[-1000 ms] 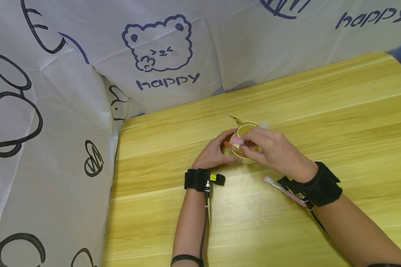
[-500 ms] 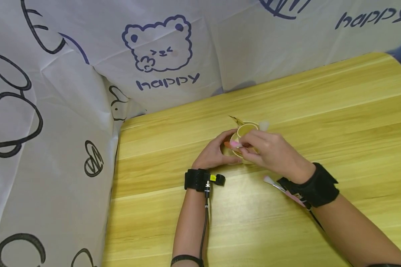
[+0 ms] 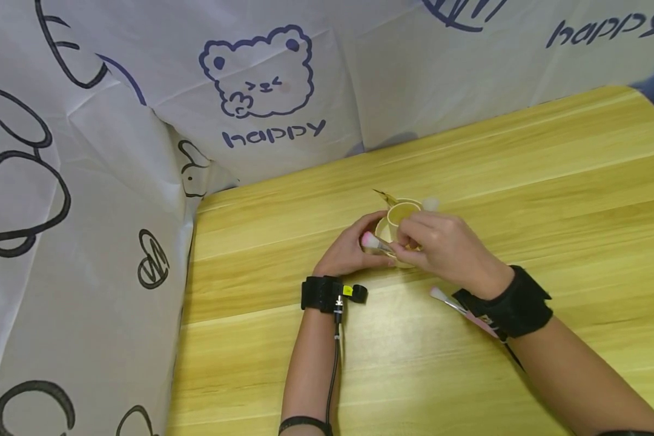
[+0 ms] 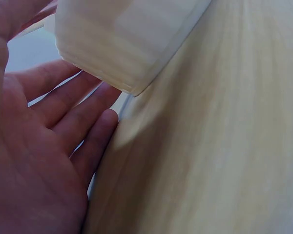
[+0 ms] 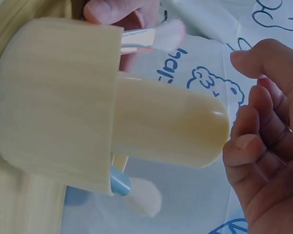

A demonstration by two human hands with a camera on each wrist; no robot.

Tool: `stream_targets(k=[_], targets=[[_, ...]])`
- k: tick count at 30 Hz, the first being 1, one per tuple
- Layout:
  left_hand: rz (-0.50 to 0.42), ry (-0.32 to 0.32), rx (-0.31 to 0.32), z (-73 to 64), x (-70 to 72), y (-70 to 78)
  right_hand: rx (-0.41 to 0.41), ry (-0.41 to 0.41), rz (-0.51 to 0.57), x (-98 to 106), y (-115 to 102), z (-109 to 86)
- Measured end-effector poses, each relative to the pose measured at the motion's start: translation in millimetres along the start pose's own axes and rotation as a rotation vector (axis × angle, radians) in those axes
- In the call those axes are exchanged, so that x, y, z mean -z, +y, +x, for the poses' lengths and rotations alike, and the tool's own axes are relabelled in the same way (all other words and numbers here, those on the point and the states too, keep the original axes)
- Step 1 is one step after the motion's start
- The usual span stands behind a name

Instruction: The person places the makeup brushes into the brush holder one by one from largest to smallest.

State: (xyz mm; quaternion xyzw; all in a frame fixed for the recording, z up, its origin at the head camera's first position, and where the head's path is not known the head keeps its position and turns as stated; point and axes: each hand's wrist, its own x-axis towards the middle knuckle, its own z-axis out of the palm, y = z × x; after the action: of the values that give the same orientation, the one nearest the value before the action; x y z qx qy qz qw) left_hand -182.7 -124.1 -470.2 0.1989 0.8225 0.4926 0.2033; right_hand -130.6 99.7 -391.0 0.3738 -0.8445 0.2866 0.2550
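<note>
A cream brush holder (image 5: 53, 102) stands on the table, with a narrower cream tube (image 5: 171, 122) rising from it. My left hand (image 3: 346, 248) holds the holder's left side, thumb in front and fingers behind. A makeup brush (image 3: 370, 241) with pink-and-white bristles leans over the rim toward this hand. My right hand (image 5: 268, 146) has loosely curled fingers, holds nothing, and is close to the tube's end; whether it touches is unclear. Another makeup brush (image 5: 141, 195), with white bristles and a blue ferrule, sticks out of the holder.
A pink-handled makeup brush (image 3: 460, 309) lies on the wooden table (image 3: 387, 363), partly under the right wrist strap (image 3: 523, 303). Behind the holder, a gold pointed piece (image 3: 386, 197) with a dark tip sticks out. Printed cloth (image 3: 261, 85) hangs behind and at left.
The pink-and-white brush has moved from my right fingers down to the left, against the holder's rim, and covers the orange-brown piece seen earlier. My right hand has let go; the left stays put.
</note>
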Motion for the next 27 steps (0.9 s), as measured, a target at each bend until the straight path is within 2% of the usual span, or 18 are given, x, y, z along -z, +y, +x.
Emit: stream_targets(k=[8,18,27], targets=[[-0.011,-0.009,-0.012,0.4,0.6,-1.5,-0.014,-0.063,0.030,-0.2,-1.1,-1.0],[-0.037,-0.002,-0.032,1.6,0.0,-0.3,-0.008,-0.188,0.053,1.3,-4.4,-2.7],[-0.029,-0.026,-0.029,0.8,0.3,0.0,-0.074,-0.297,0.066,4.5,-8.1,-2.9]])
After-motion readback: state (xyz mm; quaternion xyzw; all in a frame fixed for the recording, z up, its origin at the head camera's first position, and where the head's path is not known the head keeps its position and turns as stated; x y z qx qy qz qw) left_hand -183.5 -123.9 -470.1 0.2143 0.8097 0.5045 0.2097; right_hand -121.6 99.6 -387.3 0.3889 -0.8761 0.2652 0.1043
